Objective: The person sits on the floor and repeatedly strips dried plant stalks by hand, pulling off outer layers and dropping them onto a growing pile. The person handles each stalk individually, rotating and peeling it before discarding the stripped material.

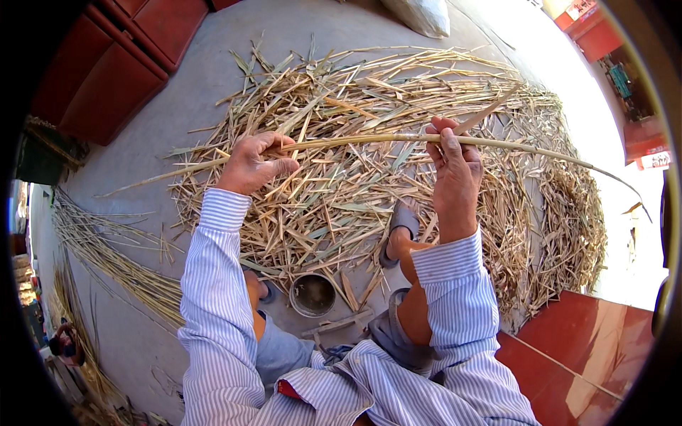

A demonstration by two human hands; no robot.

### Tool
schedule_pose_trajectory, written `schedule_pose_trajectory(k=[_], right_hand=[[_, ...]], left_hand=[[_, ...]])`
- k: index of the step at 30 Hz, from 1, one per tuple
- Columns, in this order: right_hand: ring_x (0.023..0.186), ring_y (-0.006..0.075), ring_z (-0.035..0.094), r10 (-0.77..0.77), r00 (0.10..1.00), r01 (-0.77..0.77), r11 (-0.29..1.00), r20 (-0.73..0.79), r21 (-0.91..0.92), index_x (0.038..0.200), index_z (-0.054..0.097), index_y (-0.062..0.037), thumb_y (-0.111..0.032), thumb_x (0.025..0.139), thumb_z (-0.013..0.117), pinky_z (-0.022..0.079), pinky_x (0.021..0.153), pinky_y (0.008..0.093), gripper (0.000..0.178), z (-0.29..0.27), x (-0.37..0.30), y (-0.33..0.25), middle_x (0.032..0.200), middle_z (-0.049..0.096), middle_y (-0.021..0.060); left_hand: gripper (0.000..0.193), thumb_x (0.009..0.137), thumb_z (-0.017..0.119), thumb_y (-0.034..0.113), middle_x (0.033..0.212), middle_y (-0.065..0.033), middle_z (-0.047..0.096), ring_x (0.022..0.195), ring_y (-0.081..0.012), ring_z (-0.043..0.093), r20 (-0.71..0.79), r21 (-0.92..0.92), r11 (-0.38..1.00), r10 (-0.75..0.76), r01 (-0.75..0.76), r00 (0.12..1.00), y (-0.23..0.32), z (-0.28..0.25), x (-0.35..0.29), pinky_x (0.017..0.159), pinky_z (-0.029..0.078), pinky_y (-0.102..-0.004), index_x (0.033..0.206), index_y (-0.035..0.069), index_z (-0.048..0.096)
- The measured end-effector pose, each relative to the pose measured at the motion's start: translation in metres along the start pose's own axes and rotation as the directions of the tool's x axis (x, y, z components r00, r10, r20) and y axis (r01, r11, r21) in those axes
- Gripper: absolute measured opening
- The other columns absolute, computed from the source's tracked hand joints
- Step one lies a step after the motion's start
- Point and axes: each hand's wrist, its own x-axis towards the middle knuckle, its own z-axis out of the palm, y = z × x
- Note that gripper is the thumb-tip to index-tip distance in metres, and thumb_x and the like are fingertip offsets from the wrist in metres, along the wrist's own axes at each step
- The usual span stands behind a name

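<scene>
Left hand (253,165) and right hand (456,170) both grip the stalk (355,140); best keep it taut (mind the dry leaf (490,110), right)

strong glare whitens the right side; the curved edges seem soft.

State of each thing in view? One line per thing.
Long stalk: held up, right end drooping.
Left hand: closed around the stalk.
Right hand: pinching the stalk.
Dry husks: strewn across the floor.
Round container: upright, uncovered; contents unclear.
Thin stalks at left: lying on the floor.
Pale sack: partly out of frame.
</scene>
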Motion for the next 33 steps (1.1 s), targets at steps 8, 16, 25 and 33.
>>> schedule_pose_trajectory(k=[8, 16, 25, 33], right_hand=[[0.068, 0.0090, 0.062, -0.114, 0.989, 0.099, 0.983, -0.090, -0.152, 0.092, 0.066, -0.0016, -0.027, 0.089, 0.070, 0.048, 0.063, 0.0215, 0.026, 0.001, -0.001, -0.003, 0.076, 0.068, 0.0054], [0.062, 0.0090, 0.057, -0.106, 0.989, 0.085, 0.978, -0.103, -0.192, 0.082, 0.064, -0.0032, -0.032, 0.087, 0.072, 0.047, 0.057, 0.0230, 0.030, -0.010, 0.002, -0.006, 0.070, 0.063, 0.0042], [0.061, 0.0102, 0.056, -0.100, 0.991, 0.069, 0.953, -0.093, -0.294, 0.079, 0.065, -0.0017, -0.034, 0.087, 0.072, 0.047, 0.059, 0.0248, 0.034, -0.011, 0.002, -0.011, 0.067, 0.062, 0.0049], [0.060, 0.0099, 0.053, -0.086, 0.993, 0.057, 0.946, -0.078, -0.320, 0.081, 0.066, -0.0041, -0.035, 0.087, 0.071, 0.043, 0.057, 0.0260, 0.032, -0.003, -0.002, -0.011, 0.068, 0.062, 0.0037]], left_hand=[[0.023, 0.077, 0.079, 0.010, 0.087, -0.0070, 0.069, 0.078, -0.0133, 0.066, -0.262, 0.073, 0.965, 0.264, -0.253, 0.928, -0.005, 0.022, 0.010, 0.067, 0.054, -0.0268, 0.096, -0.001, 0.069], [0.022, 0.081, 0.078, 0.018, 0.078, -0.0013, 0.068, 0.069, -0.0080, 0.062, -0.531, -0.419, 0.886, -0.061, -0.199, 0.845, 0.002, 0.007, 0.009, 0.067, 0.050, -0.0227, 0.096, 0.006, 0.068], [0.031, 0.078, 0.078, 0.025, 0.084, -0.0041, 0.068, 0.076, -0.0180, 0.062, -0.232, 0.489, 0.807, 0.486, -0.331, 0.842, 0.006, 0.005, 0.003, 0.069, 0.049, -0.0311, 0.099, 0.005, 0.068], [0.018, 0.079, 0.077, 0.012, 0.081, -0.0058, 0.068, 0.072, -0.0133, 0.064, -0.250, -0.050, 0.973, 0.204, -0.223, 0.946, 0.004, 0.026, 0.009, 0.063, 0.052, -0.0257, 0.092, 0.003, 0.069]])
